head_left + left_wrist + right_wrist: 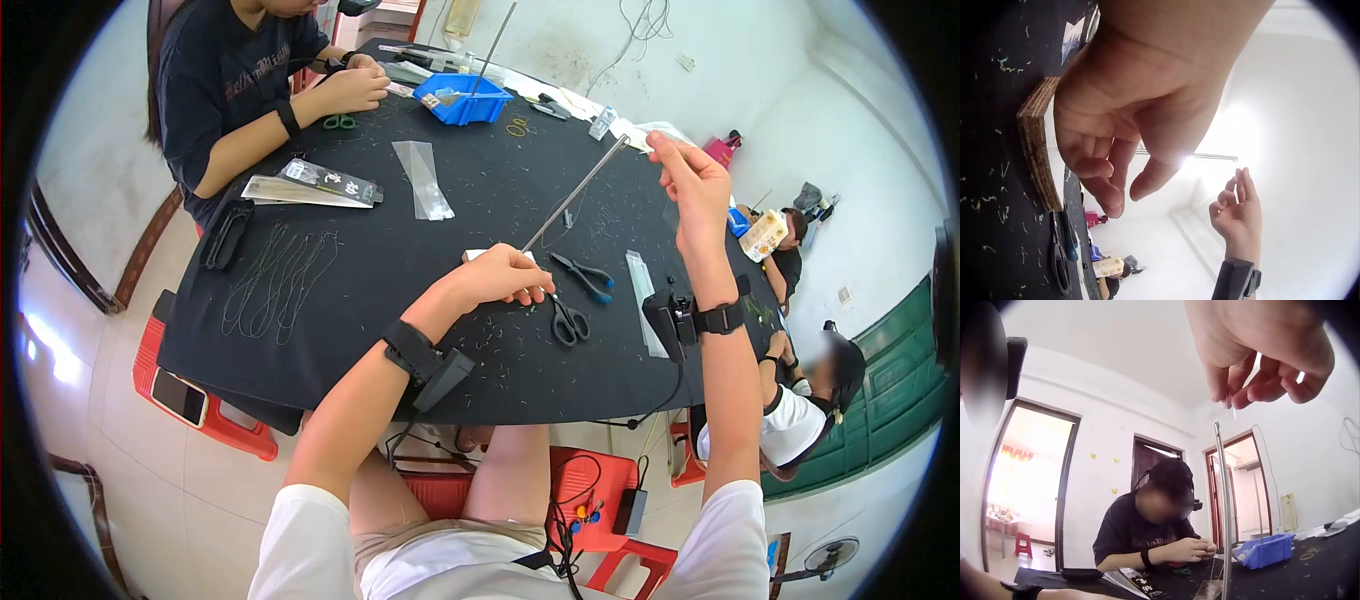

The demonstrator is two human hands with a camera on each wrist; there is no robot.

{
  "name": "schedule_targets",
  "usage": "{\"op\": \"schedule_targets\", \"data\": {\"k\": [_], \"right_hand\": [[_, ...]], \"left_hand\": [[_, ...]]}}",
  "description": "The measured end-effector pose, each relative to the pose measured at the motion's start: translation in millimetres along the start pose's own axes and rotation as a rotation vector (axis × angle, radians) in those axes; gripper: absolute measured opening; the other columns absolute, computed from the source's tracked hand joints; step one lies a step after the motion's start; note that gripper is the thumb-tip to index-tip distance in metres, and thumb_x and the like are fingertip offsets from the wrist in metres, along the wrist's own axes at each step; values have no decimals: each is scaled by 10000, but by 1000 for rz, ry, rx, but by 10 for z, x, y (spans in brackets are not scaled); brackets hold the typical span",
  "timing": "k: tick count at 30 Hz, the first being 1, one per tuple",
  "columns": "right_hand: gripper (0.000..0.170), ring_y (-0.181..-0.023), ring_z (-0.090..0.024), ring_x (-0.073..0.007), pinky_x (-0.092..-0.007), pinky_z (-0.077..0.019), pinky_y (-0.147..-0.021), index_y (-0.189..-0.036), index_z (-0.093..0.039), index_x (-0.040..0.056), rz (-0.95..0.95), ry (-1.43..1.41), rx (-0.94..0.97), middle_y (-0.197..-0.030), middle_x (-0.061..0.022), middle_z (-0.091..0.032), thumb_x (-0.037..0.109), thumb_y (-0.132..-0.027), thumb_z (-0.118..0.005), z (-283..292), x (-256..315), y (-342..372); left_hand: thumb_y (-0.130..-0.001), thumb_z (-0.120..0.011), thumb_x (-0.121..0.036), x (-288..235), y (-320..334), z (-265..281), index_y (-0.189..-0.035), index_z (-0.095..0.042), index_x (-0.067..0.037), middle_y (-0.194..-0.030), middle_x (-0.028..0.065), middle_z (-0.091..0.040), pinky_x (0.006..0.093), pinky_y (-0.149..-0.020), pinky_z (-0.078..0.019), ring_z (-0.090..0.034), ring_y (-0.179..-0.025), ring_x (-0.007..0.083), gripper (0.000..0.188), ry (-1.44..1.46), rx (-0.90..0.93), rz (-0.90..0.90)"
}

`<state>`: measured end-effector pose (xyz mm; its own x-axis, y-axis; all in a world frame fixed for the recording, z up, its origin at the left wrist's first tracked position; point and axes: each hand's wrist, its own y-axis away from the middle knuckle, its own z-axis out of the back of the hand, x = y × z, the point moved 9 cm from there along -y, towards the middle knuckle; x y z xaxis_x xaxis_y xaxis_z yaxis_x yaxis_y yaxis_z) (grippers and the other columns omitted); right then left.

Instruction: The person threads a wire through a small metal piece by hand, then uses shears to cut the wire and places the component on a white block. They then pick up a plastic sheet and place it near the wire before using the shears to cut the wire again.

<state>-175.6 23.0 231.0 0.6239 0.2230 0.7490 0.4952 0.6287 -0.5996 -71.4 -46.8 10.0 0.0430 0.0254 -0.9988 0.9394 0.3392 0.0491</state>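
Near edge of the tabletop, black cloth: scissors with black handles laid toward the middle. Just beyond, the left hand is held beside a white-topped layered wooden block; its fingers are bent, with a narrow gap to the thumb. Whether anything fine is held there cannot be told. Dark pliers with blue-tipped handles are placed beside the scissors. By the block, a slender silvery metal rod is seen, slanted up from the tabletop. Right hand is raised just beside the rod's upper tip, a thin pale strand pinched between its fingers. Toward the far edge: an open blue plastic bin.
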Motion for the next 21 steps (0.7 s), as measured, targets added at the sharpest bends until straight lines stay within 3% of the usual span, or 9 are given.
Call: {"op": "schedule_targets", "data": {"k": [8,10,17,21], "right_hand": [[235,-525,-390,-10,-157,-261,-463,-756,-670,39,-1,91,31,-659,21,-574,271,-739,-696,-50,69,5],[216,-553,-442,-30,-178,-341,-496,-746,-670,17,47,108,56,-646,8,-588,230,-732,-705,-82,100,-14],[216,-558,-435,-40,-177,-351,-521,-784,-670,24,8,137,199,-683,1,-597,238,-754,-681,-221,-12,8],[182,-569,-489,-33,-177,-389,-502,-787,-679,27,19,128,232,-652,-2,-600,204,-745,-685,-300,-50,75]], "left_hand": [[-806,-570,-216,16,3,10,-843,-660,-47,-747,12,-618,162,-519,-379,-525,-631,48,194,-1,-9,20],[-809,-568,-216,11,17,12,-843,-660,-49,-747,11,-617,162,-520,-380,-525,-630,47,194,-5,-17,35],[-811,-566,-219,25,3,15,-839,-659,-47,-732,8,-609,160,-515,-382,-527,-627,49,198,9,-11,15],[-810,-561,-211,0,27,17,-836,-658,-44,-726,9,-606,162,-513,-384,-529,-627,50,195,3,-18,10]]}}
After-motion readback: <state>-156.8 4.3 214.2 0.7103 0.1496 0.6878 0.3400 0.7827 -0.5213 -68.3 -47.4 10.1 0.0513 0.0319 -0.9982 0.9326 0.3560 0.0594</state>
